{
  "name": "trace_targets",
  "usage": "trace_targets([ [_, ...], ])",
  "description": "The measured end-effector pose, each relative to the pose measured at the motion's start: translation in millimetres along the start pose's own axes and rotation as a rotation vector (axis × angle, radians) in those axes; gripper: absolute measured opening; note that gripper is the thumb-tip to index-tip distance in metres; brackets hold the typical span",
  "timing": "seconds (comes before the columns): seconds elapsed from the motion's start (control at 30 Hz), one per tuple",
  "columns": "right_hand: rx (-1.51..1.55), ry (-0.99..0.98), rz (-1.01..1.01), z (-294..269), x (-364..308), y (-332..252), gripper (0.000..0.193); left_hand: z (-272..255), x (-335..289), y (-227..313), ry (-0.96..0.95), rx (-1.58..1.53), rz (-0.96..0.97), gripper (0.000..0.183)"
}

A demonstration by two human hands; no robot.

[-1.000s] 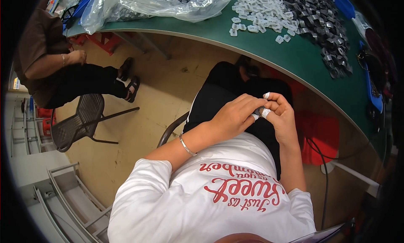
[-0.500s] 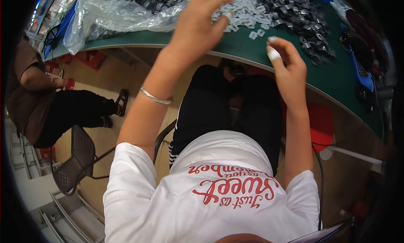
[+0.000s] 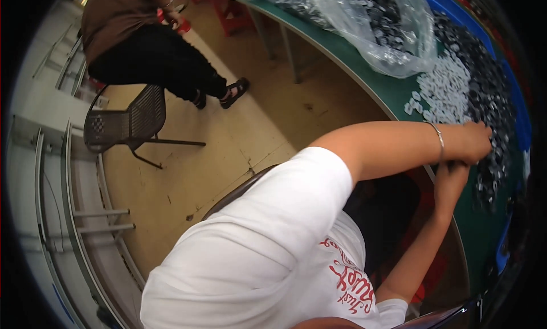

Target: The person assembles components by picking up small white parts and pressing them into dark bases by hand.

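My left hand (image 3: 474, 143), a metal bangle on its wrist, is at the right over the table, with its fingers curled in. Just below it and touching it is my right hand (image 3: 452, 176), its fingers hidden behind the left hand. Whatever lies between the two hands cannot be made out. A heap of small white plastic pieces (image 3: 443, 89) lies on the green table beyond the left wrist. Along its right side, next to my fingers, spreads a pile of small black ring-like parts (image 3: 494, 101).
A clear plastic bag (image 3: 393, 61) with more dark parts rests on the green table (image 3: 370, 72). Blue tray edges (image 3: 484, 32) border the black pile. To the left, a person (image 3: 154, 55) in dark trousers sits on a brown chair (image 3: 142, 115). Red stools (image 3: 231, 15) stand beneath the table.
The view has swung round, so the table now lies at the right. My hands, apart before over the pieces and the table edge, have come together beside the black pile.
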State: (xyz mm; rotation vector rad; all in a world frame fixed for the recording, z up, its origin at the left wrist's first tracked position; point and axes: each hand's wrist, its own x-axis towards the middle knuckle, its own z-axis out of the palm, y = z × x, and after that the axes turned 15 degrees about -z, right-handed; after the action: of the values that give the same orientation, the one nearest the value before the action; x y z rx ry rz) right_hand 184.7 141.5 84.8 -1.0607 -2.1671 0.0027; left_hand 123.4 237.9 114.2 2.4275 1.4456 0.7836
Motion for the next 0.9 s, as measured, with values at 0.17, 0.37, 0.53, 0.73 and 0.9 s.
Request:
trace_targets([
  [0.17, 0.120, -0.011, 0.098, 3, 1, -4, 0.027, 17, 19, 1, -0.038, 0.078, 0.018, 0.024],
  [0.37, 0.159, 0.014, 0.162, 4, 1, 6, 0.027, 18, 33, 6, -0.227, 0.139, 0.112, 0.023],
  [0.53, 0.135, -0.044, 0.165, 0, 1, 3, 0.025, 12, 25, 3, -0.168, 0.083, 0.132, 0.021],
  [0.73, 0.020, 0.030, -0.027, -3, 6, -10, 0.031, -14, 3, -4, -0.068, -1.091, -0.236, 0.023],
  [0.9, 0.010, -0.031, 0.055, -6, 9, -18, 0.035, -24, 6, -6, -0.178, -1.745, -0.507, 0.024],
])
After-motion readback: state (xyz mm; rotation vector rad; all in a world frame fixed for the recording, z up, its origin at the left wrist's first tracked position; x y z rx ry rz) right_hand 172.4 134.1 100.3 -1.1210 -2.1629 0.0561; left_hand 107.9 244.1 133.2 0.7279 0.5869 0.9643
